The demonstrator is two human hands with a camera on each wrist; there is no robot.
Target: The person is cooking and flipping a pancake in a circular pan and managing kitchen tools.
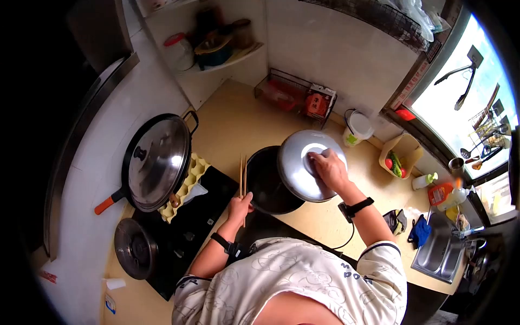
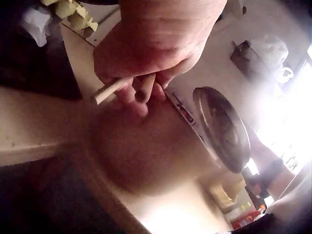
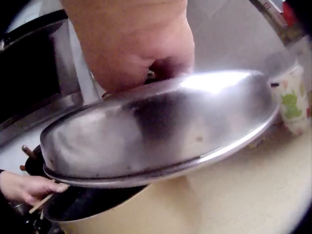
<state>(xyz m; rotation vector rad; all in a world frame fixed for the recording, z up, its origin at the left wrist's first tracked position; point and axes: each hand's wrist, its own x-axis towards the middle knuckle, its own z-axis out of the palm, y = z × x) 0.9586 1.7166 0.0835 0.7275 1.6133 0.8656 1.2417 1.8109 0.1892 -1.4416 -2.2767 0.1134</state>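
Observation:
A silver domed lid (image 1: 306,176) is gripped at its top knob by my right hand (image 1: 329,169), tilted over the right side of a dark round pot (image 1: 265,184). The right wrist view shows the lid (image 3: 161,129) raised above the pot (image 3: 87,200), whose dark inside shows at the left. My left hand (image 1: 238,208) holds a pair of wooden chopsticks (image 1: 242,176) upright at the pot's left edge. In the left wrist view the chopstick ends (image 2: 144,92) stick out of the curled fingers of my left hand (image 2: 151,48). What lies inside the pot cannot be made out.
Left, a lidded pan (image 1: 160,162) leans by a yellow egg tray (image 1: 192,176), with another dark pan (image 1: 135,249) on the black stove (image 1: 203,216). Behind are a wire rack (image 1: 292,97) and a white bucket (image 1: 358,127). Right, a vegetable basket (image 1: 414,149), bottles and a sink (image 1: 441,246).

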